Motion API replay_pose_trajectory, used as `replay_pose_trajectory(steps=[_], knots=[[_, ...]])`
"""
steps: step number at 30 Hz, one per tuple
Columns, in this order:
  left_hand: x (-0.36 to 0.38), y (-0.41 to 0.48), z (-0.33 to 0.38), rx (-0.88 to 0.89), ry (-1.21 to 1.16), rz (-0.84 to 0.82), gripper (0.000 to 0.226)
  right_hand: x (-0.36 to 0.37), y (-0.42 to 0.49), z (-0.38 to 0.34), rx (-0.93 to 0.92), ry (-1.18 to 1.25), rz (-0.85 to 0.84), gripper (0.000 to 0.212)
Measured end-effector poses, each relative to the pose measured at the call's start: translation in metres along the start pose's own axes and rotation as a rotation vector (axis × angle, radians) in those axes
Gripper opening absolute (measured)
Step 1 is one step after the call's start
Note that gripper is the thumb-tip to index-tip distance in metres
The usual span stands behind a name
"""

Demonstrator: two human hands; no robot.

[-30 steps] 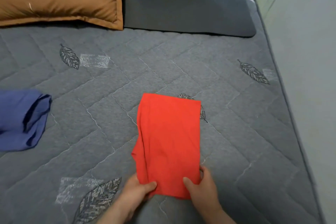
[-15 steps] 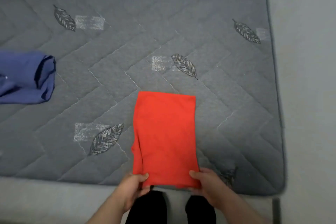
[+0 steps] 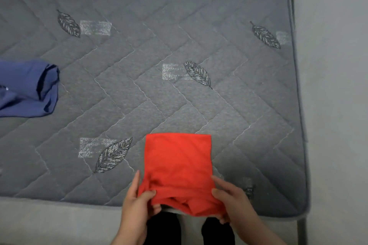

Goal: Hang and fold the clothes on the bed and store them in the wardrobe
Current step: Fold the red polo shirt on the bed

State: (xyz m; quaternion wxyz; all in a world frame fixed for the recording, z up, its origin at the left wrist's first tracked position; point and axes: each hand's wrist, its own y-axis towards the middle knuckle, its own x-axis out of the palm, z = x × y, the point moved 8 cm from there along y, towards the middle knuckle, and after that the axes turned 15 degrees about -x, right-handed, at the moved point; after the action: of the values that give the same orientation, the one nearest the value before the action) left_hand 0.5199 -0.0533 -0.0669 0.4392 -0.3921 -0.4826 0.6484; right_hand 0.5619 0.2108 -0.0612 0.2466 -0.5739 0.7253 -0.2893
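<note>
Both hands, left hand & right hand, fingers clamped on red cloth near edge at 6 o'clock of bed, prob. to fold it up.

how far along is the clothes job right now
Done: the red garment is already folded into a narrow rectangle on the bed. In hand: the left hand and right hand grip its bunched near end at the bed's edge, thumbs on top. Left: the blue garment lies crumpled and unfolded at the left, and no wardrobe is in view, so storing is not yet done.
</note>
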Motion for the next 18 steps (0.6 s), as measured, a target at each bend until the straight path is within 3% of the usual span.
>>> replay_pose_trajectory(steps=[2, 5, 9, 11, 13, 15, 18], knots=[[0.03, 0.002, 0.035, -0.03, -0.131, -0.12, 0.038, 0.005, 0.028, -0.022, 0.041, 0.166, 0.036, 0.021], [0.07, 0.015, 0.078, -0.118, -0.171, -0.226, 0.014, 0.022, 0.067, -0.049, 0.156, 0.425, 0.006, 0.02], [0.1, 0.042, 0.11, -0.187, -0.097, -0.24, 0.012, 0.023, 0.117, -0.062, 0.093, 0.1, -0.004, 0.004], [0.102, 0.054, 0.106, -0.19, -0.01, -0.17, 0.009, 0.02, 0.136, -0.054, 0.077, -0.133, 0.022, 0.021], [0.095, 0.062, 0.101, -0.081, 0.059, -0.052, 0.004, 0.014, 0.148, -0.05, 0.019, -0.319, 0.069, 0.034], [0.08, 0.061, 0.105, 0.172, 0.215, 0.127, 0.032, 0.012, 0.153, -0.05, -0.051, -0.479, 0.105, 0.037], [0.07, 0.048, 0.104, 0.614, 0.798, 0.474, 0.075, 0.007, 0.147, -0.048, -0.107, -0.674, 0.181, 0.033]])
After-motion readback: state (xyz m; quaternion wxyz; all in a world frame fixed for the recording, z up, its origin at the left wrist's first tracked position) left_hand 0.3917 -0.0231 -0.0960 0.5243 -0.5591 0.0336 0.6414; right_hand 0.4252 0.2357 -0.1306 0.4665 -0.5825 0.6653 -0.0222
